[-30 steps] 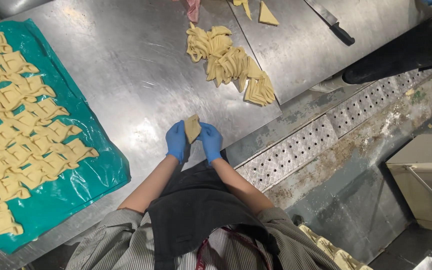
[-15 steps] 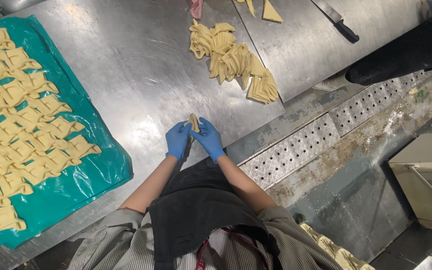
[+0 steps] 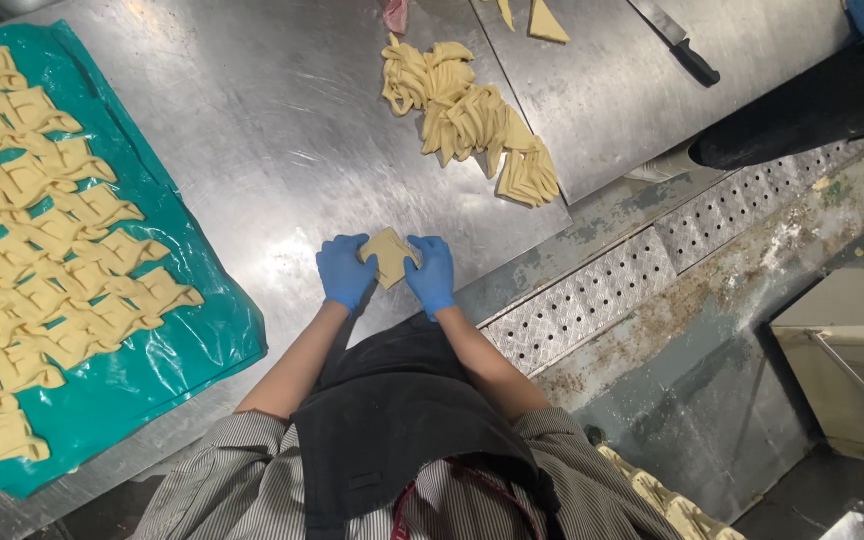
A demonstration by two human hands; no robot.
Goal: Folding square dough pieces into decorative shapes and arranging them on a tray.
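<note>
While both gloved hands work at the near edge of the steel table, everything else lies around that table. It is the biggest thing in view, bare and shiny in its middle. On its left part lies a teal plastic sheet, covered with rows of folded dough pieces. On the far side of the table, a pile of cut dough strips waits, and beyond it a knife with a black handle lies on an adjoining steel sheet.

At the near edge, the left hand and the right hand are each closed on one side of a small dough square, pinching it between them just above the table.

I judge the dough is soft and thin: too strong a pull from both sides could tear it, and a loose pinch could let the fold open again or let the piece drop over the table edge.
</note>
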